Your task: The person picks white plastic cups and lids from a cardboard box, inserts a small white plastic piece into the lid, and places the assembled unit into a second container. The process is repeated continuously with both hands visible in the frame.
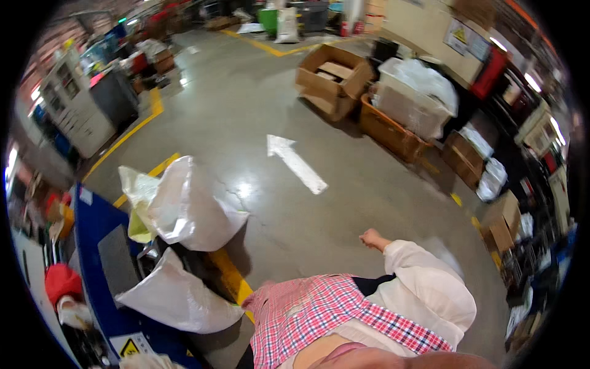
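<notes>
My right hand (373,239) is out in front of me at the end of a cream sleeve (424,289). Its fingers are curled closed, with nothing seen in them, and it hangs over the grey floor, touching nothing. My left hand does not show; a pale bit of cloth (150,361) at the lower left edge may be my sleeve. Below me is a red, white and blue checked apron (307,313). To my left stand a large white woven sack (193,212) and a second white sack (181,298) beside a blue machine (98,258).
A white arrow (297,163) is painted on the floor, with yellow lines (230,277) along the walkway. At the right stand an open cardboard box (335,80), an orange bin (390,129) and a white tub with plastic bags (412,98). A grey cabinet (77,111) stands far left.
</notes>
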The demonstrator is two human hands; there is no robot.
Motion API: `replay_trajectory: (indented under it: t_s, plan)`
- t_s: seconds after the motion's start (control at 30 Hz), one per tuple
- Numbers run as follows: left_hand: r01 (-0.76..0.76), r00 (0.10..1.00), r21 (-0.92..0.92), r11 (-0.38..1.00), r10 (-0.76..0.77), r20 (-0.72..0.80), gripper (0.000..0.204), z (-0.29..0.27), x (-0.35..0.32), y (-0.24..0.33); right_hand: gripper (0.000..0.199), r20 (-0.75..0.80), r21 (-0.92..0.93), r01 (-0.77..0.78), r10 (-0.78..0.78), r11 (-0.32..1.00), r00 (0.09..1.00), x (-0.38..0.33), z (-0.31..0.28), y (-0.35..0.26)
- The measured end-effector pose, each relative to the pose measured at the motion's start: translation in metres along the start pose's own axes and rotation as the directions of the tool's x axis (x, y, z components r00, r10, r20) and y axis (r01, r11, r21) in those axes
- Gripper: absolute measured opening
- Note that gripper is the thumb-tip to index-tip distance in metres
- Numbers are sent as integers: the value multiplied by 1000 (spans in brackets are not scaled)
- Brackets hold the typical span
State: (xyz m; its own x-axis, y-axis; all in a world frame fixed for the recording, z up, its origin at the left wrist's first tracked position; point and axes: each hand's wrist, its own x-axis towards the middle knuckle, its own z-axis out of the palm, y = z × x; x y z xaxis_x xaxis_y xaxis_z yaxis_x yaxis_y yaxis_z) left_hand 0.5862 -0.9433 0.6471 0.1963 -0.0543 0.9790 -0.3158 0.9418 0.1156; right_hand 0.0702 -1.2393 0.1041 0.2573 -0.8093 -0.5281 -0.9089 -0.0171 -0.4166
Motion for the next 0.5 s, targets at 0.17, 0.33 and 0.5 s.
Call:
replay_trajectory:
  t_s: [0.17,0.33,0.5]
  plan:
    - [-309,951,-127,943,308,-28,22,-10,64,-62,28,126,551,-79,10,831,992,121,-41,-126]
    - [-433,900,-163,887,414,-138,21,-67,59,-160,19,153,343,114,-176,932,972,198,-94,-274]
    - [155,969,-193,969,-187,-161,28,-111,59,-363,17,162,409,-42,-27,912,986,277,-180,-325]
